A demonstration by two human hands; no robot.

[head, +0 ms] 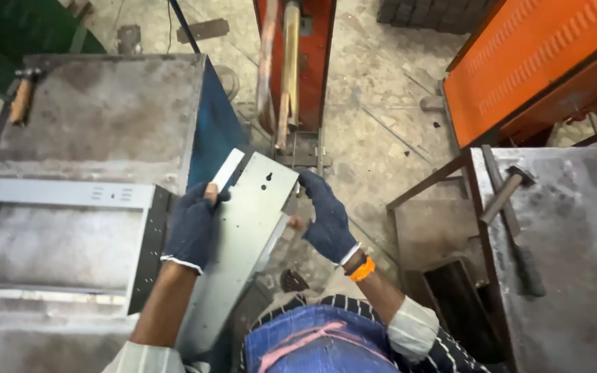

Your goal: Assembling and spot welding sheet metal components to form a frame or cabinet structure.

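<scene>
While I watch from the head camera, the left hand (191, 231) in its dark glove is closed around the upper left edge of a long grey metal sheet (243, 242), fingers wrapped over a small pale strip (228, 170) pressed flat against that edge, as I judge to keep the two together. The sheet slants up from beside the person's blue-clad knee (319, 342) towards the upright orange machine (298, 69) just beyond its top end, so its punched face is turned to the eye. The right hand (326, 217), also gloved, rests on the sheet's right edge with fingers curved; it seems to steady the piece, though I cannot tell how firmly it grips. Left of the sheet stands a steel table (98, 117) with a grey folded frame (63, 193) lying on it and a wooden-handled hammer (22, 97) at its far corner. Right of the sheet, well apart, a second table (575, 228) carries another hammer (509, 190), within reach.
</scene>
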